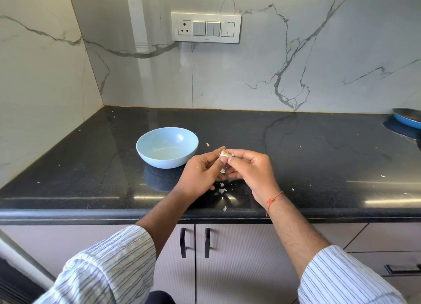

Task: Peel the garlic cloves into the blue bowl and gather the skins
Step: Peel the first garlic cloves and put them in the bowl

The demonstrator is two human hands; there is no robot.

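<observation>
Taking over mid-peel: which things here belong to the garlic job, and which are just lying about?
Job: garlic clove pinched by left hand and right hand; blue bowl; skin scraps on the countertop.
Lying about: blue pan; switch panel.

Bright, even daylight fills the scene, with a pale vertical band of reflected light on the glossy marble wall point(227, 80) to the left of the switch plate point(206, 27). The polished black worktop point(307, 148) mirrors the wall's veins and carries streaks of glare along its front edge. The blue bowl point(167, 147) casts a soft reflection beneath itself. Focus is sharp at centre; the wide-angle lens bends straight lines toward the frame's edges.
</observation>
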